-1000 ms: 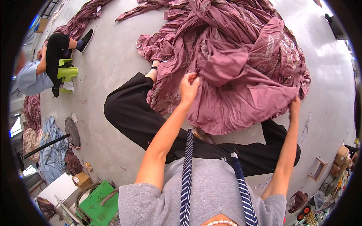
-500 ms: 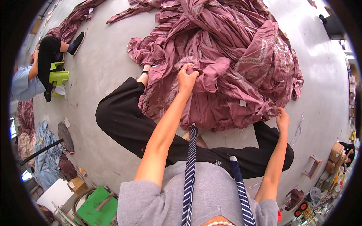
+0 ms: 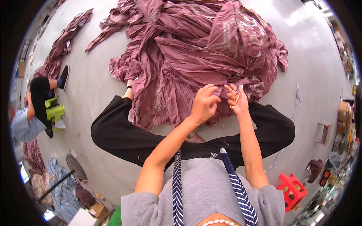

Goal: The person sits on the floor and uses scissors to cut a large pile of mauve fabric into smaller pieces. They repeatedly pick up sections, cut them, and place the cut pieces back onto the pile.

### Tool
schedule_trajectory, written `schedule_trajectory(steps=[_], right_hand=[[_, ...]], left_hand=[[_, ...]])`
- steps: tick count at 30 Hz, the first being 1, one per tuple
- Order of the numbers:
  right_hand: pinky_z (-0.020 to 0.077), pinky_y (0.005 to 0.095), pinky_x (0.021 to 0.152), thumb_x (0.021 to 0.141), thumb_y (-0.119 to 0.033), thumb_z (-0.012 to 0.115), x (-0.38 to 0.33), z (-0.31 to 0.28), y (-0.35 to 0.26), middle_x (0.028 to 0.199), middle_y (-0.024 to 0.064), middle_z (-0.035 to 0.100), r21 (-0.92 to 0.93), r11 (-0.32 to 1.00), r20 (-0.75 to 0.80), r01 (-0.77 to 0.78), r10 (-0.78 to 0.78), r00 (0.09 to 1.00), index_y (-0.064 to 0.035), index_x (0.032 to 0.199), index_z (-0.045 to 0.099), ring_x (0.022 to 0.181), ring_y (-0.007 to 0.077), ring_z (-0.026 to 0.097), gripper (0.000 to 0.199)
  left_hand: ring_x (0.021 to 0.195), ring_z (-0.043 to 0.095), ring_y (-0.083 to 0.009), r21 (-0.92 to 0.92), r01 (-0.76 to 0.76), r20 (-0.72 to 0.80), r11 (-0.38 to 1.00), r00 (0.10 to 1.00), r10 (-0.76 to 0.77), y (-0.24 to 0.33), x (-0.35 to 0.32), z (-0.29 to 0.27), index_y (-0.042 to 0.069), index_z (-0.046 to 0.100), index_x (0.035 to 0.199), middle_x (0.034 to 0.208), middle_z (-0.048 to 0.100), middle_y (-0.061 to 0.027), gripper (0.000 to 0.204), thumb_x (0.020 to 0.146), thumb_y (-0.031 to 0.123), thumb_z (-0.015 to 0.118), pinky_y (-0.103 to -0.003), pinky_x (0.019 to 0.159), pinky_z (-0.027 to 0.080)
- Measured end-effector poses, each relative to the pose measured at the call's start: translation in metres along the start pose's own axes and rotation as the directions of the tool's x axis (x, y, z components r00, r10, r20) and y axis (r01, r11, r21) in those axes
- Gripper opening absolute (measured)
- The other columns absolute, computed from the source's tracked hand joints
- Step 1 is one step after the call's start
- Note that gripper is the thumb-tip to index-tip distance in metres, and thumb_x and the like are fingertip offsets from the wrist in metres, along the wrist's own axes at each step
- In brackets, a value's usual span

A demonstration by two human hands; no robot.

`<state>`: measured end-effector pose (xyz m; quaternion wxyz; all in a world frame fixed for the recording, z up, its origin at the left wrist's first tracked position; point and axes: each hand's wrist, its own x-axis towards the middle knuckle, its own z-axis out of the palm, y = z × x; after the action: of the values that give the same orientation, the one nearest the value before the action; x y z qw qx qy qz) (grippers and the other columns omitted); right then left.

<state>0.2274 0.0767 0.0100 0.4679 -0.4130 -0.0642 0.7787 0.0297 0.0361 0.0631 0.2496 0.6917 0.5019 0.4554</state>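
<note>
A large heap of mauve-purple fabric lies on the grey floor and spills over my legs in black trousers. My left hand pinches a fold of this fabric at the heap's near edge. My right hand is right beside it, fingers closed on small gold-coloured snips held against the same fold. Both hands almost touch each other.
Another person sits at the left on a green stool. More mauve cloth lies at the far left. A red stool stands at the lower right, boxes and clutter along the right rim, bundled cloth at the lower left.
My right hand has swung in from the far right edge of the cloth to meet my left hand. The fabric has been pulled nearer and the view has shifted.
</note>
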Motion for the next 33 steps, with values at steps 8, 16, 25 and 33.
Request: schedule_trajectory(steps=[8,16,25,33], right_hand=[[0.0336,0.0176,0.034,0.086,-0.014,0.059,0.001,-0.029,0.0,0.093,0.0135,0.065,-0.185,0.931,-0.266,0.314,-0.355,0.896,-0.0036,0.101,0.053,0.056,0.0101,0.056,0.019],[0.0347,0.0174,0.042,0.078,-0.009,0.068,0.035,-0.025,-0.031,0.089,0.005,0.063,-0.573,0.624,-0.185,0.531,-0.73,0.658,-0.0002,0.114,0.052,0.054,0.0059,0.053,0.041],[0.0335,0.0196,0.039,0.074,-0.008,0.071,0.058,-0.004,-0.058,0.067,0.0003,0.055,-0.468,0.814,-0.214,0.343,-0.481,0.85,0.0002,0.102,0.055,0.046,0.0061,0.046,0.034],[0.0275,0.0165,0.037,0.08,-0.01,0.068,-0.01,0.046,-0.044,0.063,-0.0028,0.052,-0.202,0.905,0.038,0.375,-0.375,0.926,-0.0056,0.09,0.061,0.045,0.0032,0.043,0.013]], left_hand=[[0.074,0.06,-0.0132,-0.077,0.408,-0.069,0.91,0.908,-0.413,-0.048,-0.032,-0.001,0.003,0.064,0.084,0.095,0.065,-0.0072,0.01,0.076,-0.001,0.06,-0.025,0.068,0.047],[0.088,0.057,-0.0193,0.009,0.455,-0.078,0.891,0.888,-0.453,-0.034,-0.026,0.007,0.008,0.059,0.106,0.094,0.059,-0.0059,0.035,0.072,0.009,0.067,-0.03,0.074,0.046],[0.093,0.053,-0.0237,0.181,0.221,-0.073,0.958,0.975,-0.211,-0.005,0.006,0.04,0.008,0.051,0.119,0.107,0.052,-0.0094,0.053,0.071,0.014,0.072,-0.033,0.082,0.045],[0.092,0.057,-0.0166,-0.139,0.184,-0.088,0.973,0.976,-0.197,0.018,0.045,0.026,0.004,0.057,0.112,0.107,0.057,-0.0074,0.037,0.077,0.008,0.067,-0.027,0.075,0.047]])
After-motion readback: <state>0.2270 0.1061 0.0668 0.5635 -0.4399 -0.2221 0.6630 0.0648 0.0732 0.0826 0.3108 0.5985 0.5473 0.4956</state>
